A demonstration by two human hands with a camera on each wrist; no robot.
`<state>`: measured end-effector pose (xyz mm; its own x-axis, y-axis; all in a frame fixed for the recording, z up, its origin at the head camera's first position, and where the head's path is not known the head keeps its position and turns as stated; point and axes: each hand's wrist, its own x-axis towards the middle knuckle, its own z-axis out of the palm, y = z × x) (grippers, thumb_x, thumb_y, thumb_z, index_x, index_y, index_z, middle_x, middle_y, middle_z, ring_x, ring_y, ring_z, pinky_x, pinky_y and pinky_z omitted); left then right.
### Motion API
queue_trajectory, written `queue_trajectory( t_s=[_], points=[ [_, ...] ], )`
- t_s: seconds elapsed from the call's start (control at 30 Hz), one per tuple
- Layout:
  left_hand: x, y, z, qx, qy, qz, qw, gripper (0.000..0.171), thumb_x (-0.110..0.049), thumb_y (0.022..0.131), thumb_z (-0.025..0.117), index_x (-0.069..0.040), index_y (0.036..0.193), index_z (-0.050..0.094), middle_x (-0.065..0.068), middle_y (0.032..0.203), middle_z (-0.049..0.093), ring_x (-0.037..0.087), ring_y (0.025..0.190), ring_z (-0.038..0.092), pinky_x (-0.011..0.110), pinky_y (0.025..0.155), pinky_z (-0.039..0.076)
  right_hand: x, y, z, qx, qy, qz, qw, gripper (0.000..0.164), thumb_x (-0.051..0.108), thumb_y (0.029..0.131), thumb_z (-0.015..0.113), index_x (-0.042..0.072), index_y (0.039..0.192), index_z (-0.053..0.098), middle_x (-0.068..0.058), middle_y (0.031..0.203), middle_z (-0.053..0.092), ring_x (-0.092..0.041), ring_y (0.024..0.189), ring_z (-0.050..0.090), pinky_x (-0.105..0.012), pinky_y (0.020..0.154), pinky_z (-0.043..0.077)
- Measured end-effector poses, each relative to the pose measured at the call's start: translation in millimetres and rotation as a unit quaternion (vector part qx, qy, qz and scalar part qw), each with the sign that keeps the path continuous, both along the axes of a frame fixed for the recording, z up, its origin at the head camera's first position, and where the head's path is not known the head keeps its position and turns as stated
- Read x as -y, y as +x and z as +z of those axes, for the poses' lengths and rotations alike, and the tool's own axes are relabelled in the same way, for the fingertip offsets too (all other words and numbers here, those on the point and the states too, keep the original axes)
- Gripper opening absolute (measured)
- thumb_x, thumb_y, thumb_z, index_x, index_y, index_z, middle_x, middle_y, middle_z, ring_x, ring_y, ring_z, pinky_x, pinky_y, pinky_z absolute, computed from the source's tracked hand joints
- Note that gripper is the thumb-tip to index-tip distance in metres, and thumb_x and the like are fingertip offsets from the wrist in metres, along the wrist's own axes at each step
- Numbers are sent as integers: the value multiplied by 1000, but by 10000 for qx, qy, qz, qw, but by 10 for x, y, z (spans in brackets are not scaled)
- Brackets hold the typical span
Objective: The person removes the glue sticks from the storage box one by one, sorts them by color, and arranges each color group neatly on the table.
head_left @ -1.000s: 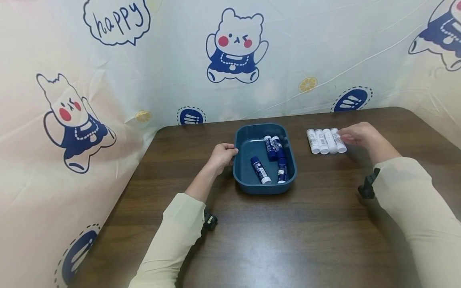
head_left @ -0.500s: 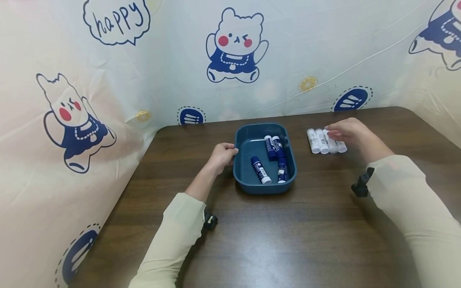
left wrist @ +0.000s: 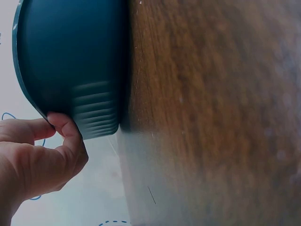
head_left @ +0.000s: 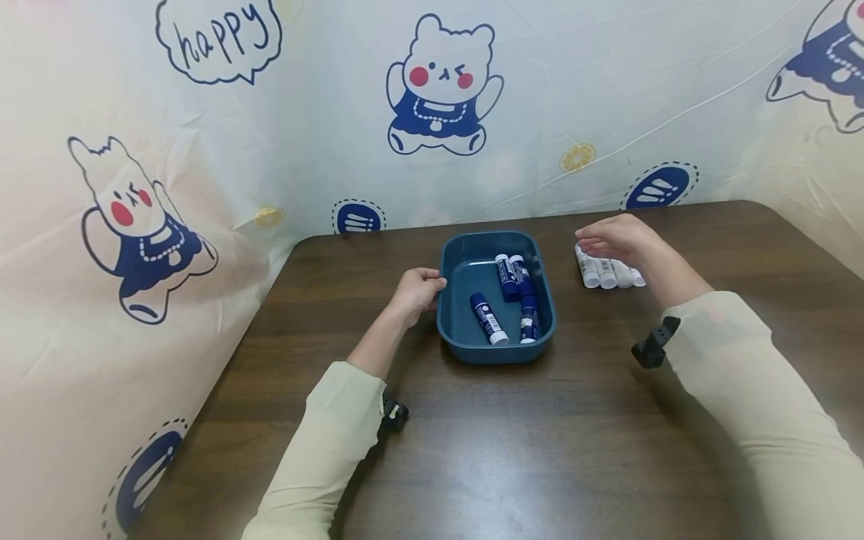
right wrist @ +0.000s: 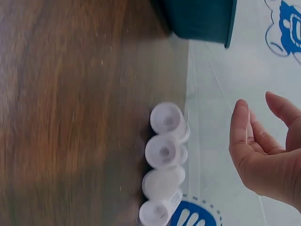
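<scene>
Four white tubes (right wrist: 162, 157) look apart from hands (right wrist: 273, 162) only in right-wrist view.

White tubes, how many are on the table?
4, in one row on the table: first tube nearest the tray, then second tube, third tube, fourth tube. The right hand partly hides them in the head view.

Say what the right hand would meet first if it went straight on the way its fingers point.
The right hand points toward the blue bin, so the bin's far right corner is probably first. Its height is hard to judge, so it may pass over or just behind that corner.
</scene>
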<state>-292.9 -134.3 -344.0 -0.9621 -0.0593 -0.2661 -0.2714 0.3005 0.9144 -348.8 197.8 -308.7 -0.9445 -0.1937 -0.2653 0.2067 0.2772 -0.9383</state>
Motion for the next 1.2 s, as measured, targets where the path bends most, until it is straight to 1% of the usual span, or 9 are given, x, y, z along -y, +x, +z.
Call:
queue_trajectory(
  t_s=[0.13, 0.23, 0.33, 0.4, 0.47, 0.63, 0.9, 1.07, 1.2],
  points=[
    [-4, 7, 6, 5, 7, 0, 10000, 33, -13, 96, 51, 1, 125, 50, 18, 114, 56, 26, 86, 55, 33, 78, 49, 119, 31, 4, -79, -5, 69, 9999, 60, 19, 90, 61, -13, 132, 35, -14, 108, 57, -9, 81, 62, -37, 94, 40],
    [-5, 9, 8, 18, 18, -13, 10000, 34, -13, 96, 51, 2, 126, 49, 19, 115, 55, 27, 88, 55, 34, 79, 49, 198, 45, 6, -110, 9, 131, 9999, 56, 19, 90, 60, -12, 130, 38, -14, 109, 57, -9, 82, 61, -34, 91, 44],
    [-3, 4, 6, 36, 19, -2, 10000, 34, -13, 95, 51, 2, 126, 49, 19, 116, 55, 27, 88, 55, 34, 79, 49, 271, 47, 9, -170, 13, 181, 9997, 53, 19, 90, 60, -12, 128, 41, -11, 103, 60, -9, 83, 62, -31, 88, 46],
    [-2, 3, 6, 48, 9, 9, 10000, 34, -13, 95, 51, 2, 126, 49, 18, 116, 55, 26, 88, 55, 34, 80, 49, 325, 51, 14, -232, -2, 196, 9995, 51, 19, 90, 61, -12, 127, 43, -11, 101, 60, -11, 83, 62, -32, 89, 45],
    [-2, 3, 7, 54, -8, 23, 10000, 35, -13, 95, 51, 1, 127, 49, 18, 116, 55, 26, 87, 55, 34, 80, 49, 377, 51, 17, -304, 37, 200, 9993, 50, 19, 90, 61, -12, 126, 45, -16, 106, 60, -13, 86, 63, -35, 90, 44],
    [-5, 1, 9, 52, 23, 18, 10000, 35, -12, 95, 51, 2, 127, 49, 18, 116, 55, 27, 89, 55, 35, 81, 49, 512, 36, 25, -351, 121, 198, 9991, 49, 20, 89, 62, -11, 124, 47, -27, 121, 52, -28, 103, 59, -35, 90, 44],
    [-8, -11, -4, 17, 11, 37, 10000, 33, -13, 95, 51, 1, 125, 50, 17, 114, 56, 26, 86, 55, 34, 78, 49, 691, 2, 50, -264, 143, 186, 9994, 45, 18, 92, 58, -10, 125, 48, -26, 124, 50, -34, 114, 52, -36, 91, 44],
    [-6, -8, -7, 20, 9, 55, 10000, 32, -13, 95, 51, 1, 124, 51, 17, 113, 56, 26, 87, 56, 34, 80, 50, 789, 5, 32, -296, 327, 207, 9988, 42, 17, 91, 59, -9, 123, 50, -25, 122, 52, -35, 113, 52, -38, 92, 43],
    [-4, -4, -6, 22, 11, 50, 10000, 32, -13, 95, 51, 0, 124, 51, 17, 113, 56, 26, 88, 56, 35, 81, 49, 862, 4, 6, -373, 505, 313, 9975, 42, 17, 91, 59, -9, 123, 51, -24, 120, 54, -34, 110, 55, -36, 90, 45]
  ],
)
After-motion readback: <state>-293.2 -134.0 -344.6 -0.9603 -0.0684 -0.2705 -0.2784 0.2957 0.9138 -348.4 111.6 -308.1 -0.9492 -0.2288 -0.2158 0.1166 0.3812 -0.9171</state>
